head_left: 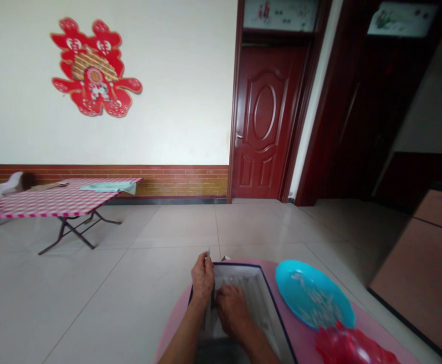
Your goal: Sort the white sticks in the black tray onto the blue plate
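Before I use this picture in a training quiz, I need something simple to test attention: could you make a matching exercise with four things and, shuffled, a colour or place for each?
Things:
1. Left hand
2. Plate
3. Tray
4. Table under the tray

Colours and places:
A. Pink
B. White inside, with a dark blue rim
C. At the tray's left edge
D. Bright blue

Right pairs: 1-C, 2-D, 3-B, 4-A.

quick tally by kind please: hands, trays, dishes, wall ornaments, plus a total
Bare left hand and bare right hand: 2
White rectangular blue-rimmed tray: 1
Bright blue rounded dish: 1
Red cut-out wall ornament: 1
Total: 5
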